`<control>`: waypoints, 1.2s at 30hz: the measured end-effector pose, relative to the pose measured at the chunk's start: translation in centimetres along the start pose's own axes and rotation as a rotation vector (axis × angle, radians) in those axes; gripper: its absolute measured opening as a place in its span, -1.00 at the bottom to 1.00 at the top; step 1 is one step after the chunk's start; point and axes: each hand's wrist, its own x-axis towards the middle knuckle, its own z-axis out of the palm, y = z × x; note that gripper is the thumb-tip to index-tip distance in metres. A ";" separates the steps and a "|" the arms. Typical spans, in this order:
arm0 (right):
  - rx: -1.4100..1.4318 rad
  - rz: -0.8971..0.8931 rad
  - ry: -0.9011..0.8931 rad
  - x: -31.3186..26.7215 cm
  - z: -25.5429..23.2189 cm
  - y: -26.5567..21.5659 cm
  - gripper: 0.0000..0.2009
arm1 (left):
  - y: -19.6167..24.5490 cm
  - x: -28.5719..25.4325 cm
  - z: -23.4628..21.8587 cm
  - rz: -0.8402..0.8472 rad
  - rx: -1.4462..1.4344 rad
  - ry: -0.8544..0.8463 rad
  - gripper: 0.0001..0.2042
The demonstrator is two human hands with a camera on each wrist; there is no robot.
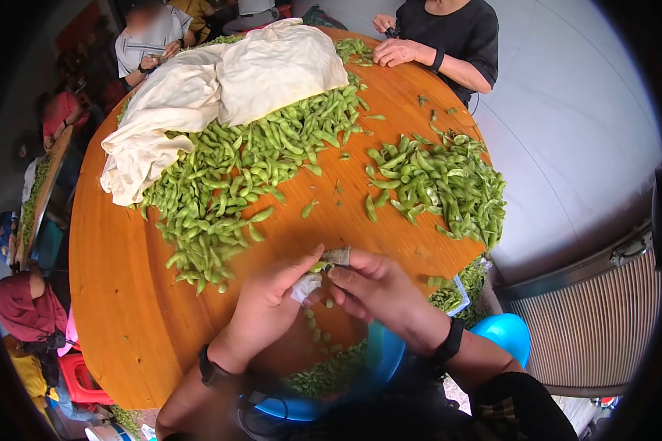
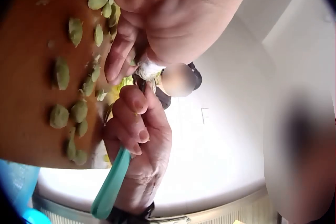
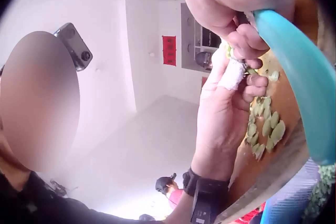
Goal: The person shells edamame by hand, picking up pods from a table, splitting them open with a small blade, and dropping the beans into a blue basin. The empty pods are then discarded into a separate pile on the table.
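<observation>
Both hands meet over the near edge of the table. My left hand [image 1: 261, 309] pinches a green soybean pod [image 1: 318, 267] between thumb and fingers; a white wrapping [image 3: 232, 74] covers one of its digits. My right hand [image 1: 382, 287] works against the same pod and has a greyish wrapping [image 1: 337, 256] on a finger. Its curled fingers hold a tool by a long teal handle [image 2: 112, 184]; the working end is hidden between the hands. Shelled green beans [image 2: 62, 73] lie scattered on the wood below. Under the table edge, a blue basin [image 1: 393, 360] holds many loose beans [image 1: 331, 375].
A large heap of pods [image 1: 272, 140], partly under cream cloth [image 1: 279, 70], covers the round wooden table's [image 1: 125, 294] far left. Another pile [image 1: 449, 187] lies at right. A person in black [image 1: 449, 37] sits opposite; others sit further left. A red stool [image 1: 81, 378] stands lower left.
</observation>
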 end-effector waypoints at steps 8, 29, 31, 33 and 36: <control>0.097 0.165 -0.103 0.4 -1.0 -1.3 -0.84 | 0.3 0.8 -1.7 -0.367 -0.664 -0.104 -0.62; -0.129 -0.080 0.130 -0.9 1.8 -0.4 -0.86 | -0.5 0.0 0.0 -0.187 -0.038 0.060 -0.80; -0.125 -0.081 0.138 -1.1 1.8 -0.8 -0.86 | -0.4 0.2 -0.1 -0.223 -0.210 0.039 -0.78; -0.122 -0.083 0.144 -1.1 1.8 -1.1 -0.86 | -0.7 0.1 -0.3 -0.240 -0.273 0.022 -0.78; -0.099 -0.071 0.194 -1.0 1.6 -1.1 -0.85 | -0.6 0.1 -0.5 -0.266 -0.343 0.000 -0.77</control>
